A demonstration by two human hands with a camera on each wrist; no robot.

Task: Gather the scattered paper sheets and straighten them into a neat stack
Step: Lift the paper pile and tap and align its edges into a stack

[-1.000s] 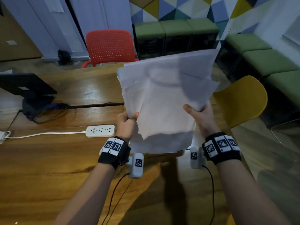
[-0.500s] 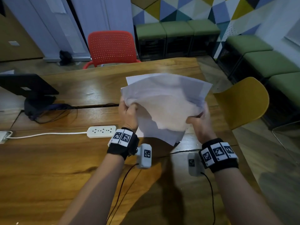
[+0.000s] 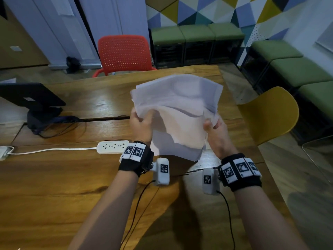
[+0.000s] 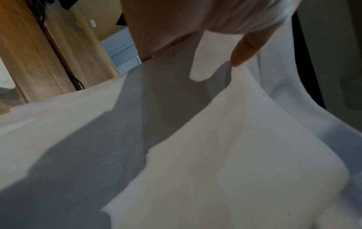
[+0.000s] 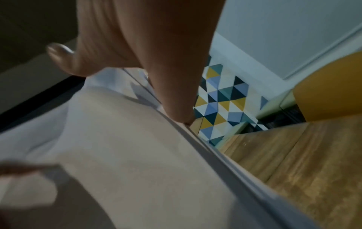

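- head view: paper sheets point(image 3: 180, 109) held up off the wooden table point(image 3: 54, 186), between both hands, in front of the person.
- left hand point(image 3: 141, 126) clamped on left edge of sheets, fingers curled round it; thumb side toward cam.
- right hand point(image 3: 216, 130) clamped on right edge, thumb on near face, fingers hidden behind paper.
- sheets not squared: edges fanned at top and left, corners offset, bundle bowed in the middle; lower corner hangs near table, contact can't be told.
- left wrist view: paper fills frame, one fingertip point(image 4: 245, 51) pressed on a sheet; blurred.
- right wrist view: finger point(image 5: 176, 93) laid along stacked sheet edges, thumb on other side; layers seen slightly stepped.
- also on table: white power strip point(image 3: 112, 147) w/ cord, left of left wrist; dark monitor point(image 3: 30, 98) far left.
- red chair point(image 3: 124, 53) behind table, yellow chair point(image 3: 268, 114) at right.
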